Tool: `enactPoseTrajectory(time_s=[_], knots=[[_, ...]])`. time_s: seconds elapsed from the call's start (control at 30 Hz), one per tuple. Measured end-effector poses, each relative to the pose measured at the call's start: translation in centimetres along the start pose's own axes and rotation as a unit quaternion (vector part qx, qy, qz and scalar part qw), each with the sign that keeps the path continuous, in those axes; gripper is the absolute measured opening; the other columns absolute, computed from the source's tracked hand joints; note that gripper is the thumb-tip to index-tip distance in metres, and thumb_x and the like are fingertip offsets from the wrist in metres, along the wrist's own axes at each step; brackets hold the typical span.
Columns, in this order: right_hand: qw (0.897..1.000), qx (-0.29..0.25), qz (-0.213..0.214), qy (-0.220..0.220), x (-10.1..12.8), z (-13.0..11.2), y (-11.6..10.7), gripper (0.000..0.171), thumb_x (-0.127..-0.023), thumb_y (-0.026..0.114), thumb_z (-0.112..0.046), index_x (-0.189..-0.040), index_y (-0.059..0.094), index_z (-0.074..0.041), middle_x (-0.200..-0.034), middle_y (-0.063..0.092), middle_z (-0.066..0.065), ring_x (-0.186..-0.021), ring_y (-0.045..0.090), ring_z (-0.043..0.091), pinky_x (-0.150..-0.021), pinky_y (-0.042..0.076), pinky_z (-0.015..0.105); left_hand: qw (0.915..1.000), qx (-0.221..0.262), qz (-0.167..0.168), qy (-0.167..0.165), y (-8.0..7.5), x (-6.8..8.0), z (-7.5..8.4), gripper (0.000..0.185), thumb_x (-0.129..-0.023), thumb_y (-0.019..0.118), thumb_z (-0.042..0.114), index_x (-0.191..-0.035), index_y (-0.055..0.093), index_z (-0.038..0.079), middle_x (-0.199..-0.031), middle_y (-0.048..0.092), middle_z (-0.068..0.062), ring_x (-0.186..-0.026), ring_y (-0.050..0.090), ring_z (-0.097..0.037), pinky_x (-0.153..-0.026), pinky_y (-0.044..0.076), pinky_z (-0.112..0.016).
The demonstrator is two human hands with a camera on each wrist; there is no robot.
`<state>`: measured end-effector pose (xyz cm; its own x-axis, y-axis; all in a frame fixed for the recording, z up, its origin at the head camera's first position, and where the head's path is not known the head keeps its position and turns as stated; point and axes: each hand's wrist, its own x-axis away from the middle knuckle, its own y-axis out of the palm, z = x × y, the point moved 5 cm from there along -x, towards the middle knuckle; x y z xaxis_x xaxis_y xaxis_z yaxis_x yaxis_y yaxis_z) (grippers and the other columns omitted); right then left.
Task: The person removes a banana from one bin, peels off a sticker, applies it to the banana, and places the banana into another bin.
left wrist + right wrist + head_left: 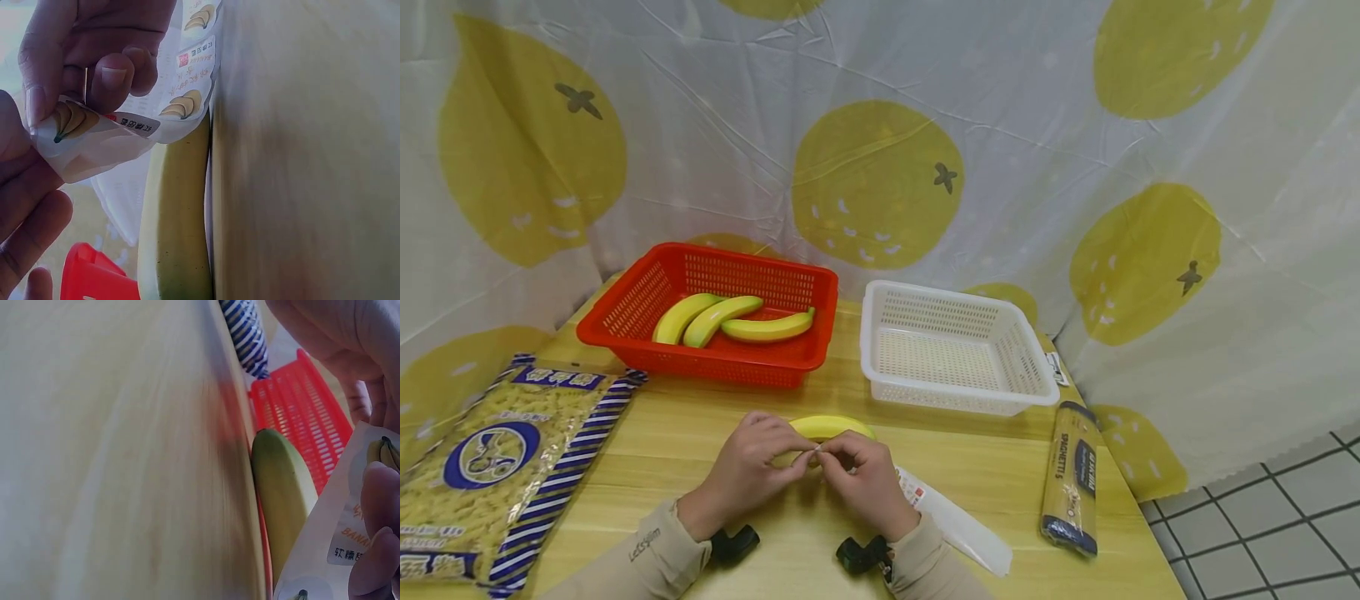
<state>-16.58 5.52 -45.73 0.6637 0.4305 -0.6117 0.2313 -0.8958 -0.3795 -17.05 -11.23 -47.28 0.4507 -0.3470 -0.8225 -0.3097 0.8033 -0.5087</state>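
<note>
Both hands meet over the desk (700, 433): the left hand (747, 471) and right hand (867, 479) pinch the banana-printed packet (119, 128) between their fingers. A loose banana (831, 426) lies just behind.

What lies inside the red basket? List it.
Three bananas lie side by side on the floor of the red basket. The near wall hides the part of the floor just behind it, so anything lying there cannot be seen.
</note>
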Motion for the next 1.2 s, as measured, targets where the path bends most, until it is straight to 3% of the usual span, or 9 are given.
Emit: enactPoseTrajectory(time_s=[0.47, 0.63, 0.77, 0.9, 1.07, 1.2], knots=[[1.000, -0.013, -0.002, 0.021, 0.0, 0.0, 0.0, 0.007, -0.095, 0.064, 0.010, -0.094, 0.069, 0.005, -0.085, 0.071, 0.020, -0.060, 0.068, 0.032, -0.057, 0.057, 0.024, 0.9998, -0.008, 0.001, -0.016, 0.1, 0.0, -0.2, 0.009, -0.090, 0.076, 0.021, -0.086, 0.081, 0.016, -0.082, 0.076, 0.009, -0.078, 0.070, -0.013, -0.082, 0.045, -0.033], [0.998, -0.047, -0.004, 0.049, 0.5, 1.8, 0.4, 0.008, -0.097, 0.063, 0.008, -0.094, 0.069, 0.004, -0.087, 0.070, 0.020, -0.061, 0.067, 0.034, -0.058, 0.057, 0.024, 0.9996, -0.006, 0.002, -0.028, 0.0, 0.0, -0.3, 0.013, -0.093, 0.073, 0.023, -0.085, 0.080, 0.015, -0.082, 0.075, 0.009, -0.078, 0.069, -0.012, -0.083, 0.045, -0.033], [0.998, -0.045, -0.004, 0.045, 1.1, 3.1, 0.6, 0.008, -0.098, 0.063, 0.006, -0.096, 0.069, 0.001, -0.088, 0.071, 0.018, -0.060, 0.068, 0.029, -0.056, 0.057, 0.026, 0.9990, 0.005, -0.002, -0.044, 0.0, 0.0, -0.5, 0.002, -0.087, 0.079, 0.015, -0.087, 0.078, 0.017, -0.083, 0.075, 0.010, -0.079, 0.069, -0.012, -0.084, 0.044, -0.031], [0.998, -0.038, 0.002, 0.046, 1.3, 3.5, 0.5, 0.006, -0.099, 0.065, 0.002, -0.099, 0.070, -0.002, -0.088, 0.073, 0.015, -0.061, 0.069, 0.024, -0.055, 0.057, 0.026, 0.9981, 0.017, 0.002, -0.059, 0.0, 0.1, -0.7, 0.012, -0.081, 0.080, 0.011, -0.089, 0.077, 0.019, -0.084, 0.074, 0.010, -0.080, 0.069, -0.010, -0.083, 0.044, -0.030], [0.997, -0.047, 0.005, 0.054, 1.3, 3.4, 0.3, 0.005, -0.100, 0.064, -0.002, -0.099, 0.069, -0.003, -0.087, 0.072, 0.015, -0.062, 0.070, 0.023, -0.057, 0.058, 0.028, 0.9985, 0.032, 0.018, -0.040, 0.0, 0.0, -0.6, 0.004, -0.091, 0.073, 0.019, -0.089, 0.076, 0.020, -0.086, 0.073, 0.013, -0.082, 0.068, -0.008, -0.082, 0.044, -0.029], [0.997, -0.047, 0.007, 0.069, 1.3, 3.5, 0.4, 0.005, -0.100, 0.065, -0.004, -0.096, 0.068, -0.005, -0.085, 0.072, 0.014, -0.064, 0.069, 0.015, -0.056, 0.057, 0.028, 0.9986, 0.045, 0.022, -0.017, 0.1, 0.0, -0.5, 0.012, -0.098, 0.068, 0.025, -0.092, 0.077, 0.020, -0.088, 0.073, 0.014, -0.083, 0.067, -0.008, -0.082, 0.045, -0.028]])
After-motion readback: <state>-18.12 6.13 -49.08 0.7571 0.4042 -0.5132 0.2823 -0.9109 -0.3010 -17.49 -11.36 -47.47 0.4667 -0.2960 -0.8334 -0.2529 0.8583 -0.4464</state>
